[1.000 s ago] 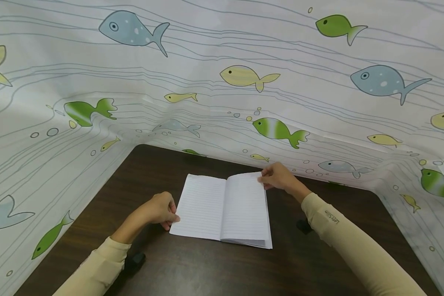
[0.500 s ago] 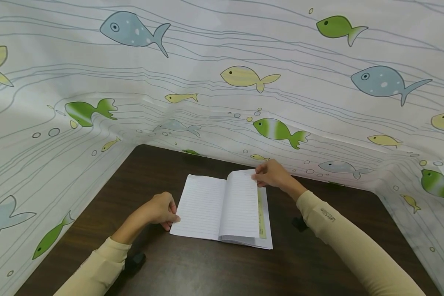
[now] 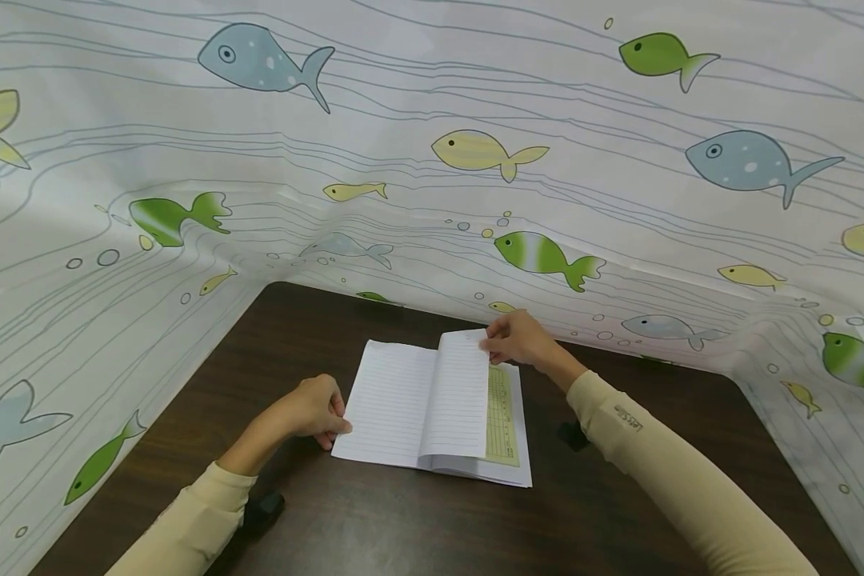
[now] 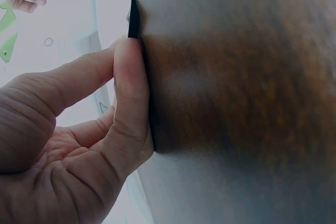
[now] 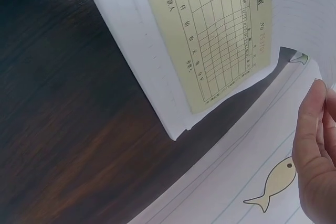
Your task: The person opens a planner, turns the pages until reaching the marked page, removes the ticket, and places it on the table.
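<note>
A lined notebook lies spread on the dark table. My right hand pinches the upper outer corner of a right-side page, which is lifted and curves toward the left. Beneath that page shows a yellow-green printed receipt slip, its grid and characters plain in the right wrist view. At the notebook's left edge, my left hand pinches the lower part of the left page between thumb and fingers. The left wrist view shows that hand with its fingertips low against the tabletop.
A dark wood-grain table carries the notebook. White sheeting printed with fish rises along its back and both sides. Small black objects sit at both wrists, by the cream sleeves.
My right hand has moved left with the page corner, lifting the page and uncovering more of the receipt slip. The left hand has stayed at the notebook's left edge.
</note>
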The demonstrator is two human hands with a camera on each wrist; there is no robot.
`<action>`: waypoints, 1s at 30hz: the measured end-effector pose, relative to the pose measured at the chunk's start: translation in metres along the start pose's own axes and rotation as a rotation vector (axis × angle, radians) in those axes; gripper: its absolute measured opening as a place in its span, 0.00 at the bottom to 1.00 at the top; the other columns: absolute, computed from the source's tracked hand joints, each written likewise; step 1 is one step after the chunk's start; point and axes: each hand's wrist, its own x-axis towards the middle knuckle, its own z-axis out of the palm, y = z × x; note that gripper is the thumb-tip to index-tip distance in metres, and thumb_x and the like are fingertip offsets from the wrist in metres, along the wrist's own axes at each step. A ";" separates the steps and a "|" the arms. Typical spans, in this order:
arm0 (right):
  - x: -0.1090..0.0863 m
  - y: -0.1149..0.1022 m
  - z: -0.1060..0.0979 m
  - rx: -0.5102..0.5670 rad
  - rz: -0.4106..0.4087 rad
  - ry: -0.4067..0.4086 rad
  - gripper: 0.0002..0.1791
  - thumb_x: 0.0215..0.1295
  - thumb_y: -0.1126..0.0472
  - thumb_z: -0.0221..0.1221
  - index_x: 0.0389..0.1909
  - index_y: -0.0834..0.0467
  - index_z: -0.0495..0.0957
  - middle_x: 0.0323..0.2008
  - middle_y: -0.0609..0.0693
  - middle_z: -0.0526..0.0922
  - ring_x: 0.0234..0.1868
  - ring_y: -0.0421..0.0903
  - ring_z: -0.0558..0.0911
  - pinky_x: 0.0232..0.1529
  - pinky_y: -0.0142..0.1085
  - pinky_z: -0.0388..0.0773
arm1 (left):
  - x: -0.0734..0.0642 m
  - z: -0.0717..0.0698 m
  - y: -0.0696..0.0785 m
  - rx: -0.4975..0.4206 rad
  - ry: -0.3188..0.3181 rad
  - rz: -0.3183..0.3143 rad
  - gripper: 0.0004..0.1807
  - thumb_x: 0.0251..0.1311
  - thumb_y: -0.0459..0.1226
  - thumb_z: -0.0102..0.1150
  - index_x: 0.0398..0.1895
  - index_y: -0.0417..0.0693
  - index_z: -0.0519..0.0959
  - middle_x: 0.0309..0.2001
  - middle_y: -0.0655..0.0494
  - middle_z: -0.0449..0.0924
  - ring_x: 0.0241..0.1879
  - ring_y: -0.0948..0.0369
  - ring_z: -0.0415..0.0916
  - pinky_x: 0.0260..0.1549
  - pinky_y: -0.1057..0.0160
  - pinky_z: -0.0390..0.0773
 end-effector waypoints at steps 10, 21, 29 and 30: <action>0.004 -0.005 0.004 0.006 -0.008 -0.006 0.13 0.74 0.66 0.67 0.50 0.72 0.81 0.38 0.60 0.88 0.35 0.48 0.91 0.53 0.52 0.91 | -0.003 -0.001 0.001 -0.005 0.010 0.000 0.11 0.60 0.24 0.74 0.33 0.35 0.77 0.26 0.46 0.81 0.18 0.60 0.84 0.23 0.62 0.90; 0.008 -0.008 0.009 0.022 -0.012 -0.013 0.12 0.74 0.67 0.67 0.49 0.72 0.81 0.37 0.58 0.88 0.32 0.45 0.90 0.51 0.49 0.93 | -0.001 -0.001 0.000 -0.007 0.002 0.002 0.12 0.61 0.25 0.74 0.33 0.35 0.76 0.23 0.46 0.81 0.18 0.58 0.85 0.24 0.61 0.90; 0.010 -0.012 0.014 0.008 -0.027 -0.017 0.14 0.74 0.66 0.67 0.52 0.72 0.81 0.40 0.61 0.89 0.35 0.48 0.92 0.54 0.52 0.91 | 0.000 0.000 -0.001 -0.002 0.005 0.002 0.12 0.61 0.25 0.74 0.33 0.36 0.76 0.22 0.46 0.81 0.17 0.60 0.84 0.24 0.62 0.90; 0.011 -0.012 0.015 0.005 -0.029 -0.021 0.14 0.74 0.65 0.67 0.52 0.72 0.81 0.40 0.62 0.90 0.35 0.48 0.92 0.53 0.51 0.92 | 0.000 0.000 -0.001 -0.001 0.003 0.003 0.12 0.61 0.24 0.74 0.32 0.36 0.76 0.22 0.46 0.81 0.17 0.60 0.84 0.24 0.62 0.90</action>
